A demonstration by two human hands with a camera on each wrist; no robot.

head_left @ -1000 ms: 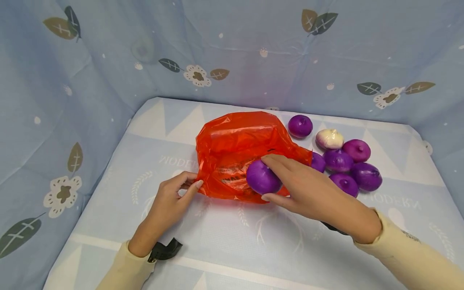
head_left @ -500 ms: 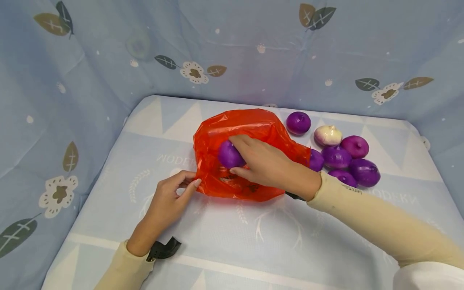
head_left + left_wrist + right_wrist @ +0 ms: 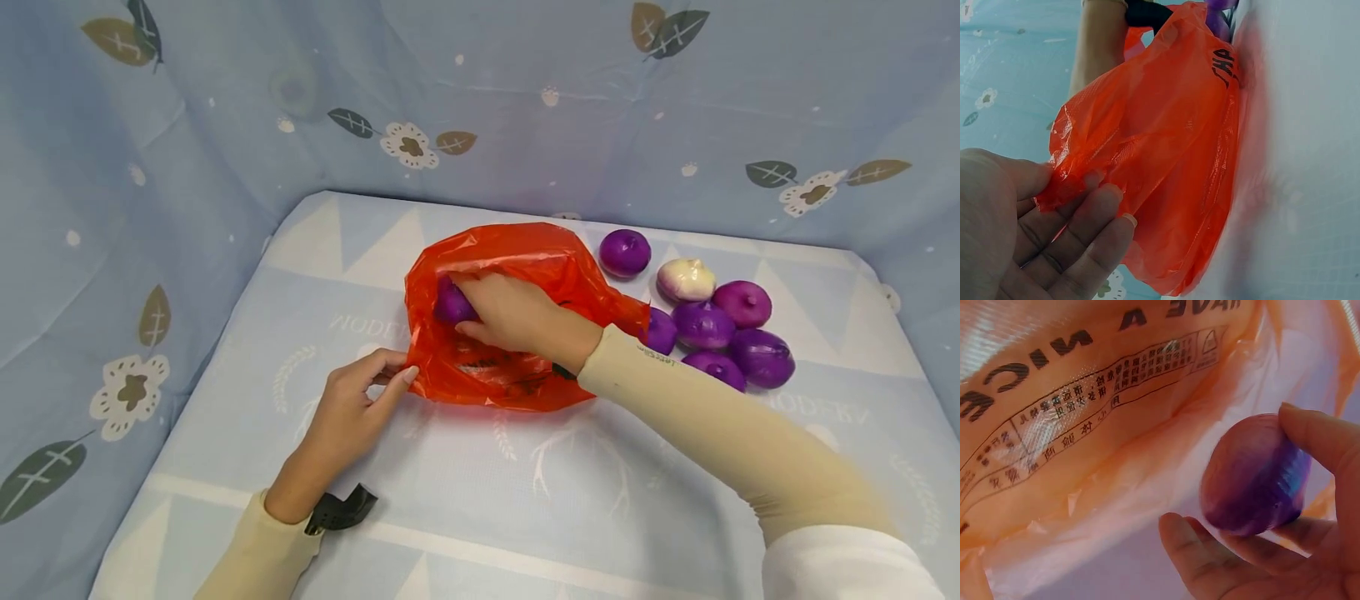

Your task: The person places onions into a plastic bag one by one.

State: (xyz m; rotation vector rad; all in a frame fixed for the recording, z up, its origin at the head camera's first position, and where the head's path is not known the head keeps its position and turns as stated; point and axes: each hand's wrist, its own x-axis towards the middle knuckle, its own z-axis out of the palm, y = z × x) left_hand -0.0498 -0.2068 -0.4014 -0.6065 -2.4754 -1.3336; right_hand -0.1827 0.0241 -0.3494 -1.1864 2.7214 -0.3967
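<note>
A red plastic bag [image 3: 525,246] lies on its side on the table, its mouth spread toward me. My left hand [image 3: 356,412] pinches the left edge of that mouth between thumb and fingers, as the left wrist view shows close up. Reaching inside the bag, my right hand [image 3: 510,312] holds a purple onion [image 3: 452,302] by its sides. In the right wrist view the onion [image 3: 1254,478] sits between thumb and fingers, with printed bag film around it. The bag's film partly covers the right fingertips in the head view.
Several purple onions [image 3: 702,325] cluster right of the bag, beside a whitish one [image 3: 686,280]. Another purple onion [image 3: 625,253] stands near the back edge. The table [image 3: 480,508] is bounded by a blue patterned curtain [image 3: 510,92] behind and at both sides.
My right hand has carried the onion leftward from the bag's mouth to deep inside the bag. The left hand keeps its pinch on the bag's edge.
</note>
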